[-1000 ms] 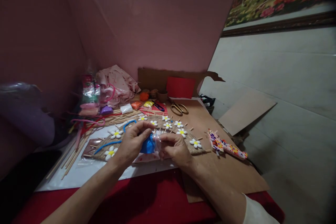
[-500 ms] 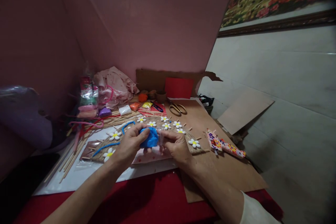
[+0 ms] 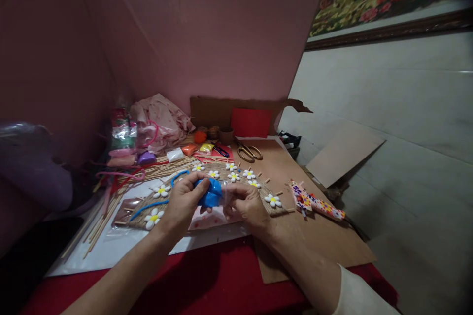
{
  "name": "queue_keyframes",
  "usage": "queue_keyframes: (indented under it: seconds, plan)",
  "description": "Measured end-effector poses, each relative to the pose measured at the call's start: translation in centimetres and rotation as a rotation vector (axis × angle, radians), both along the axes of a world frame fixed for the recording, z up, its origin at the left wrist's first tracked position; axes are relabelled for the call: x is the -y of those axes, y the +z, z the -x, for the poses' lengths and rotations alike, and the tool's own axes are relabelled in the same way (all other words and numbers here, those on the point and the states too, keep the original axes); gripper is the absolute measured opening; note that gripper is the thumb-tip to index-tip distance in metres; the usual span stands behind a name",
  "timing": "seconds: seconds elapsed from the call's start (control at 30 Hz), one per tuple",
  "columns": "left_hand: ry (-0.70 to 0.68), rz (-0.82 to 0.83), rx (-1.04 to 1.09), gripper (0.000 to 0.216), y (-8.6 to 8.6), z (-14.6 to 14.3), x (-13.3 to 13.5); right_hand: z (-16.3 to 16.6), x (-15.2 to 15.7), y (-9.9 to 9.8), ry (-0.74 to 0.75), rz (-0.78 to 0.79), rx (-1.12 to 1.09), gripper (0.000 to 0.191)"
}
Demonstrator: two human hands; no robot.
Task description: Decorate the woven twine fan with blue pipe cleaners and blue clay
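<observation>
My left hand (image 3: 183, 204) is closed around a lump of blue clay (image 3: 210, 194) held just above the table. My right hand (image 3: 246, 204) pinches the clear plastic wrap (image 3: 226, 196) on the clay's right side. Under both hands lies a woven straw mat (image 3: 221, 177) set with white clay flowers (image 3: 273, 200) with yellow centres and blue clay strips (image 3: 150, 205). A pink sheet (image 3: 210, 219) shows just below the hands.
Scissors (image 3: 249, 152) lie on the brown cardboard (image 3: 314, 236) behind the mat. A colourful patterned piece (image 3: 318, 204) sits to the right. Thin wooden sticks (image 3: 107, 211), small clay packets (image 3: 190, 148), pipe cleaners (image 3: 121, 175) and a pink cloth (image 3: 160, 118) crowd the back left. A pink board stands behind.
The blue clay has come further out of the plastic wrap and risen slightly between my hands. Both hands stay over the mat.
</observation>
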State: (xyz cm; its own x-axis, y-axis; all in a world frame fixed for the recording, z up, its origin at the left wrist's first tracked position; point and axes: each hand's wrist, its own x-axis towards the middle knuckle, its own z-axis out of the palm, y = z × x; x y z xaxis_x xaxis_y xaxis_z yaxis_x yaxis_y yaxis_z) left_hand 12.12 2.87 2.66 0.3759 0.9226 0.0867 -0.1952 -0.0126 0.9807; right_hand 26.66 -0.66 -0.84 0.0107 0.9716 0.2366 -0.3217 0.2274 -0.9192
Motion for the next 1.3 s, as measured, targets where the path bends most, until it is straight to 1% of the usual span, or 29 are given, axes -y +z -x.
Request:
queue_keyframes:
  seconds: [0.13, 0.23, 0.33, 0.43, 0.63, 0.77, 0.87, 0.93, 1.0, 1.13, 1.23, 1.3]
  plan:
    - [0.005, 0.073, 0.065, 0.032, 0.13, -0.23, -0.06, 0.21, -0.1, -0.34, 0.021, 0.062, -0.103, 0.026]
    - [-0.005, 0.105, 0.065, 0.033, 0.24, -0.33, 0.1, 0.3, -0.09, -0.3, 0.092, 0.11, -0.171, 0.03]
    - [-0.017, 0.123, 0.056, 0.034, 0.25, -0.36, 0.35, 0.26, -0.01, -0.06, 0.158, 0.101, -0.181, 0.019]
    - [-0.015, 0.115, 0.043, 0.033, 0.14, -0.31, 0.48, 0.18, 0.04, 0.08, 0.173, 0.062, -0.177, 0.01]
    - [0.013, 0.128, 0.042, 0.031, 0.2, -0.19, 0.48, 0.21, -0.07, -0.03, 0.129, 0.007, -0.161, 0.014]
    - [0.011, 0.126, 0.042, 0.033, 0.28, -0.2, 0.36, 0.29, -0.04, -0.02, 0.078, 0.048, -0.128, 0.024]
    - [0.014, 0.099, 0.006, 0.035, 0.11, -0.15, 0.23, 0.41, 0.18, 0.12, 0.067, 0.067, -0.001, 0.017]
    - [0.033, 0.084, -0.015, 0.036, -0.02, -0.09, 0.2, 0.55, 0.34, 0.18, 0.058, 0.065, 0.058, 0.015]
    - [0.06, 0.08, -0.039, 0.036, -0.07, -0.05, 0.26, 0.67, 0.43, 0.18, 0.074, 0.052, 0.059, 0.016]
    - [0.115, 0.082, -0.08, 0.035, 0.14, -0.19, 0.55, 0.51, 0.46, 0.2, 0.163, 0.034, 0.061, 0.016]
    - [0.116, 0.092, -0.081, 0.034, 0.41, -0.46, 0.72, 0.14, 0.43, 0.34, 0.205, 0.044, 0.05, 0.011]
    - [0.104, 0.087, -0.066, 0.033, 0.52, -0.59, 0.76, -0.05, 0.37, 0.42, 0.207, 0.039, 0.027, 0.009]
